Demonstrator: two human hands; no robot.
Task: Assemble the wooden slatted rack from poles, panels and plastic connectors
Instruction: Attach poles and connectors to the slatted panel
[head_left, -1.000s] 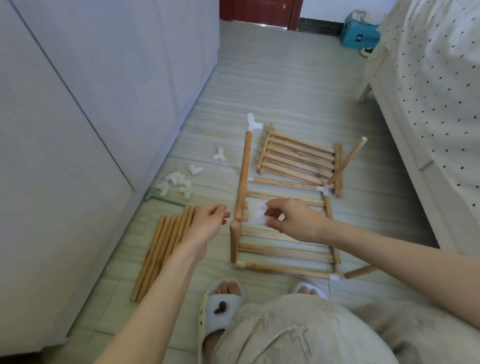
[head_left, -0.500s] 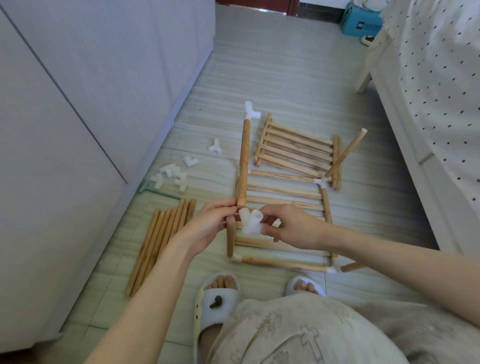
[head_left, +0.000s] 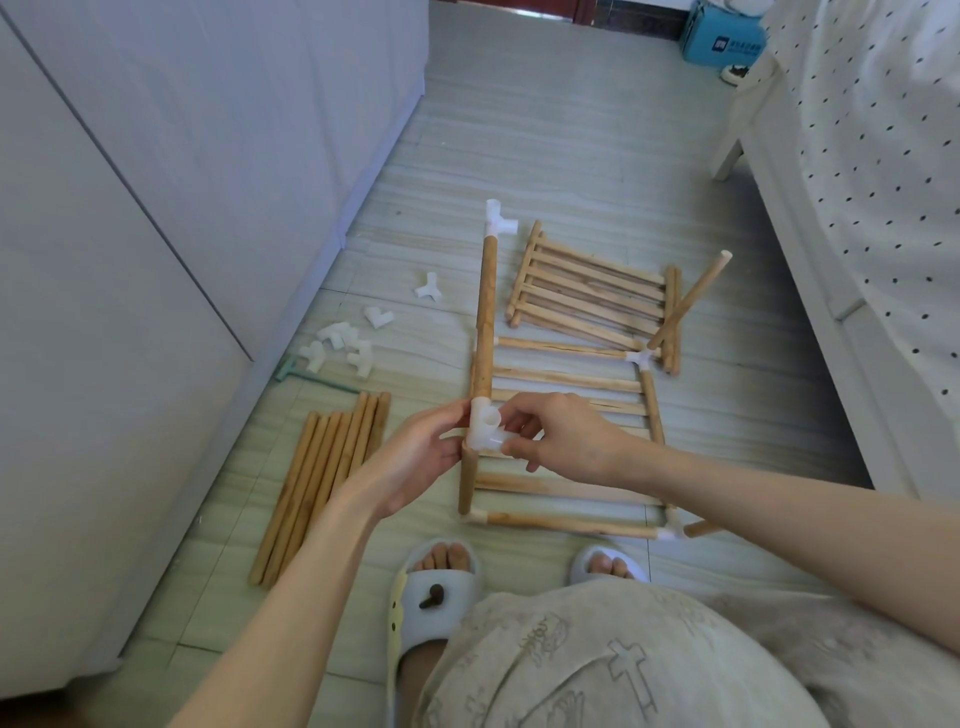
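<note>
One slatted panel (head_left: 566, 431) framed on the floor; white connector (head_left: 484, 428) pinched by left hand (head_left: 421, 457) and right hand (head_left: 563, 441) at left pole joint. Spare panel (head_left: 592, 288), loose poles (head_left: 317, 478), connectors (head_left: 343, 351) unused; roughly half judged remaining.

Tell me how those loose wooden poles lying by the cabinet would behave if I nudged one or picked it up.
The loose poles look round and smooth, so a sideways nudge on the hard floor would probably set one rolling. They look straight and solid, so likely stiff. They are slim, so probably light enough for one hand.
</note>
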